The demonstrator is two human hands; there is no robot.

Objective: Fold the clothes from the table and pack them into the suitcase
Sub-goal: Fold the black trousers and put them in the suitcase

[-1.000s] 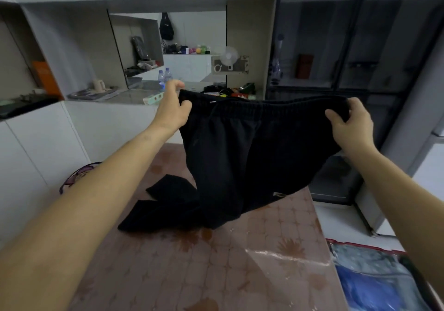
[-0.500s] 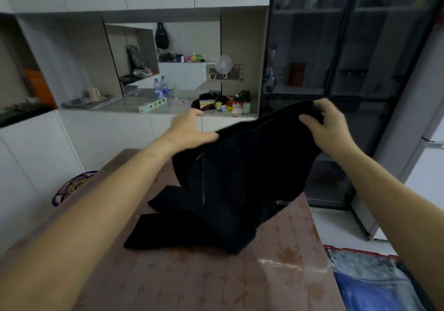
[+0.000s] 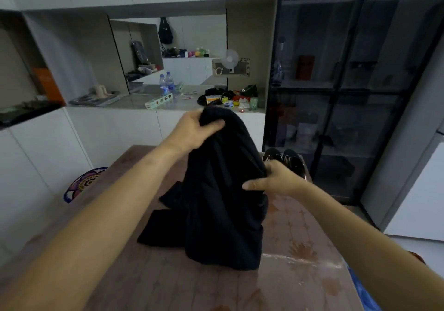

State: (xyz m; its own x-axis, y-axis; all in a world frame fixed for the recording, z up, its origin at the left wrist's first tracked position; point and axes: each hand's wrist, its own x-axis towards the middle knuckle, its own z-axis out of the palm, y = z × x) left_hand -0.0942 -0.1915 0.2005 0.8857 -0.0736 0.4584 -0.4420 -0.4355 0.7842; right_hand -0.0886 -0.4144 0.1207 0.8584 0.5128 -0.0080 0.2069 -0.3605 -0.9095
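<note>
Left hand (image 3: 194, 130) grips the trousers' (image 3: 223, 205) top, right hand (image 3: 276, 181) pinches lower; before, both hands held the waistband spread wide.

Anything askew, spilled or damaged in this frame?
Nothing looks spilled or damaged. The black garment, gripped by the left hand and right hand, hangs bunched, its lower part crumpled on the table.

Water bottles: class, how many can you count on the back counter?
2. One water bottle stands on the back counter, left of the clutter; the other is close beside it. Clutter may hide more.
</note>
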